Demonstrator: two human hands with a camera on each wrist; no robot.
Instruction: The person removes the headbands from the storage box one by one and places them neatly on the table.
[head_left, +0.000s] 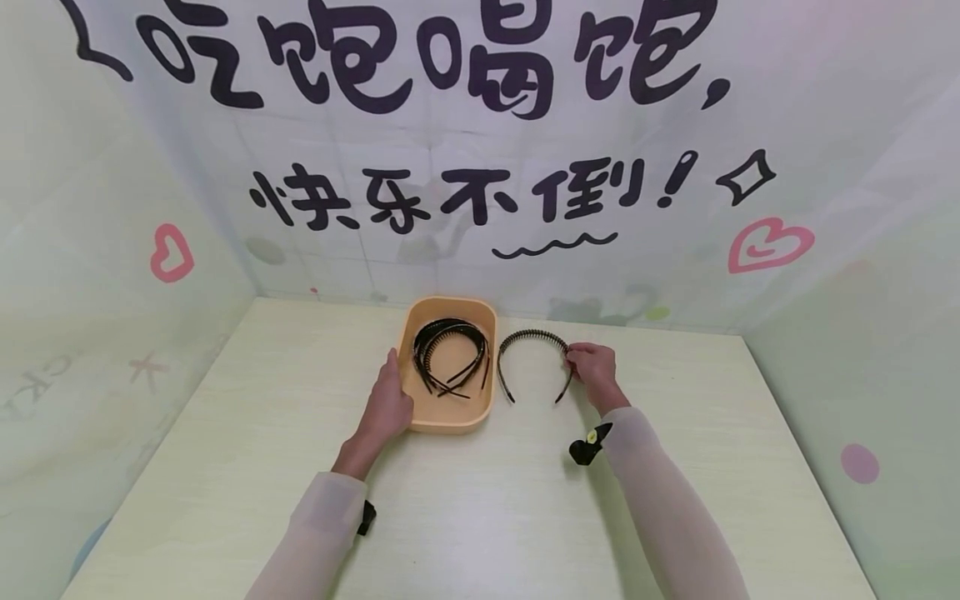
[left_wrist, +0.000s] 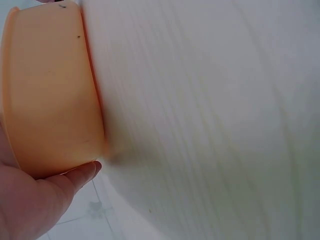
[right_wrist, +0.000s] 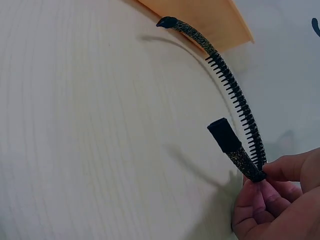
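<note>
An orange plastic tray (head_left: 442, 427) stands near the back of the table, with several black headbands (head_left: 480, 340) in a loose pile inside. My left hand (head_left: 387, 402) grips its left side near the front corner, fingers along the outer wall. In the left wrist view that hand (left_wrist: 42, 202) lies at the tray's (left_wrist: 50, 95) lower end. Just right of the tray, my right hand (head_left: 596, 371) pinches one side of a black toothed headband (head_left: 534, 333). Close up in the right wrist view, the headband (right_wrist: 235, 90) has gold-flecked ends, with thumb and fingers pinching its side.
The pale wood-grain table (head_left: 465, 517) reaches back to a printed cloth wall (head_left: 480, 283) with large black lettering. More cloth hangs along the left and right sides. Black wrist devices (head_left: 588, 446) sit at both sleeves.
</note>
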